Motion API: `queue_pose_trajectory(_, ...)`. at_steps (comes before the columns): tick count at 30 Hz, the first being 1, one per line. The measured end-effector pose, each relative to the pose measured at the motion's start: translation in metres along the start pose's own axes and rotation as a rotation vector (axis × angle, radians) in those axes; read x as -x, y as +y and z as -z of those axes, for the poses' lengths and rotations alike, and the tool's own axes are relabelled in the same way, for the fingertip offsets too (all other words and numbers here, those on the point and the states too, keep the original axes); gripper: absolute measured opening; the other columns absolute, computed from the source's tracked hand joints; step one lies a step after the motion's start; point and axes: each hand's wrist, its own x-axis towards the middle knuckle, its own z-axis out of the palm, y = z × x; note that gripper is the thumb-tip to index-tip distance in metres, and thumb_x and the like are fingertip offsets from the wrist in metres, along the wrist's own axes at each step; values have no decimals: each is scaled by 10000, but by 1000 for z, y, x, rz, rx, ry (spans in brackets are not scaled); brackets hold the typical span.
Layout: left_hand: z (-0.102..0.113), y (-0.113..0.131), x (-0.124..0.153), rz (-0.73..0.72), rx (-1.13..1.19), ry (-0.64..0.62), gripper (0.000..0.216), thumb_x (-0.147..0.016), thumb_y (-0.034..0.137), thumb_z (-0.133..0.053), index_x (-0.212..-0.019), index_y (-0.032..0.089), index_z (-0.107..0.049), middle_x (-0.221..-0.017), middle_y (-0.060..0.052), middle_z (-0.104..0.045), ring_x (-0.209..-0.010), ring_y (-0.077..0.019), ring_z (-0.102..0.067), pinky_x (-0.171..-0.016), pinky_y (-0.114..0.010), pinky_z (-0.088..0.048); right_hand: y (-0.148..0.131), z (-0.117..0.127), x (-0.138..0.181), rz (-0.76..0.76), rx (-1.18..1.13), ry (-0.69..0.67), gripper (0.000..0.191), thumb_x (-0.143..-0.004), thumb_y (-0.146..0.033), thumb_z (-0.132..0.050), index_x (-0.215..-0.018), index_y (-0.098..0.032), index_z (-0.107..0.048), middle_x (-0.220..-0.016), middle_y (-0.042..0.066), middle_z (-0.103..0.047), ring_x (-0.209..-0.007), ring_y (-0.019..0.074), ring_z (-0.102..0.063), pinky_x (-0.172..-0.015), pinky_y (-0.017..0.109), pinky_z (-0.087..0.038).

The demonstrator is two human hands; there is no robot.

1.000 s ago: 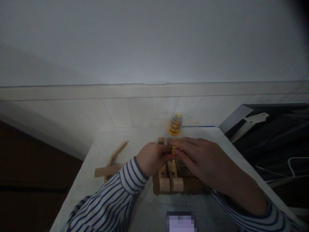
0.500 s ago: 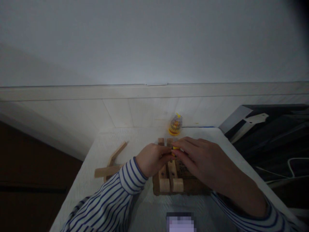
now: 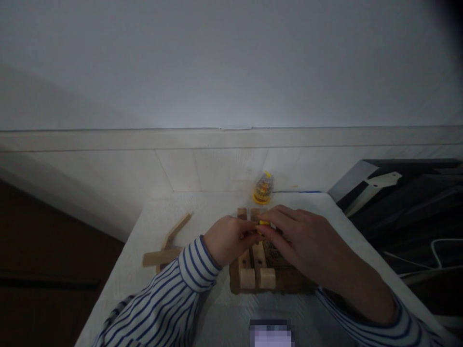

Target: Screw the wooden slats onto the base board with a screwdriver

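Both hands meet over a wooden assembly (image 3: 257, 272) of short slats and blocks lying on a white table (image 3: 152, 226). My right hand (image 3: 300, 238) is curled, its fingers pinching a small yellow tool (image 3: 263, 223) at the top of the wood. My left hand (image 3: 227, 238) is closed just left of it, fingertips against the same spot; what it holds is hidden. Both sleeves are white with blue stripes.
A small clear case with a yellow base (image 3: 263, 189) stands at the table's far edge. Two loose wooden slats (image 3: 167, 245) lie crossed on the left. A dark object with a pale bracket (image 3: 383, 185) and a white cable (image 3: 439, 250) sit to the right. A pale panelled wall is behind.
The hands have barely shifted; the view dropped slightly. The pinch on the yellow tool is the same.
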Motion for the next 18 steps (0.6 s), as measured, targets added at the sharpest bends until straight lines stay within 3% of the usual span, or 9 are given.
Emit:
queue_pose_trajectory(8,-3,1,-1,79,-42,72,150,-780,288,-568,-778,171,-662,-652,-23,-660,-589,-139,-592,-534,-204,-391,1,-2,-1,-17,-15,-6,176,-859,-265,-402,-912,-180,-547,-866,62,-609,-772,202,-570,-646,345,-442)
queue_pose_trajectory(18,-5,-1,0,43,-40,85,165,-799,277,-546,-771,164,-663,-641,-23,-658,-574,-135,-590,-532,-205,-386,1,2,1,29,-121,36,258,-838,-226,-435,-1072,-170,-527,-1044,78,-605,-921,196,-562,-780,373,-465)
